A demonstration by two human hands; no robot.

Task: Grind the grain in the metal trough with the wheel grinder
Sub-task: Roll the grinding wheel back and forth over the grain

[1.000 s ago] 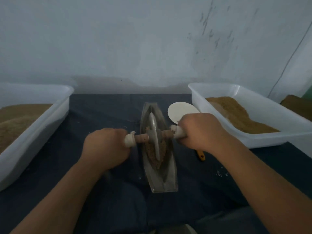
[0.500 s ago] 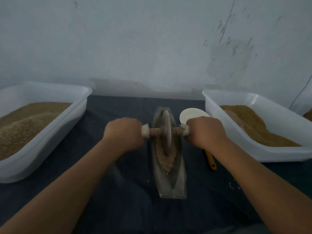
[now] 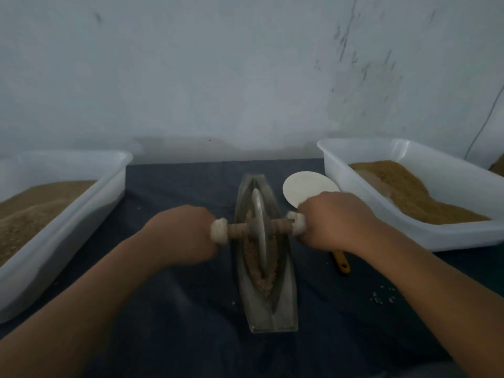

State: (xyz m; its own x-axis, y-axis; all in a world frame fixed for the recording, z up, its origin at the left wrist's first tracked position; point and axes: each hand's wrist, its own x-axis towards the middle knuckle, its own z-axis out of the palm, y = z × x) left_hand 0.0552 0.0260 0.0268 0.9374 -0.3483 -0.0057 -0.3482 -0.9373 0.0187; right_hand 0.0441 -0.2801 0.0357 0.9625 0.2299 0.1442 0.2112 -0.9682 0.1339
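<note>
- Wheel grinder (image 3: pixel 259 227) stands upright in the metal trough (image 3: pixel 266 301), on the grain (image 3: pixel 256 266).
- Left hand (image 3: pixel 181 236) and right hand (image 3: pixel 331 221) each grip an axle end either side of the trough.

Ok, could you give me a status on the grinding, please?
Left hand, right hand gripping wheel grinder by its handles. Wheel down in metal trough, on the grain. Nothing blocking.

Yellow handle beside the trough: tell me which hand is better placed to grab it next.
Right, probably. The right hand grips the wheel grinder just beside the yellow handle; the left hand grips its other end, across the metal trough.
</note>
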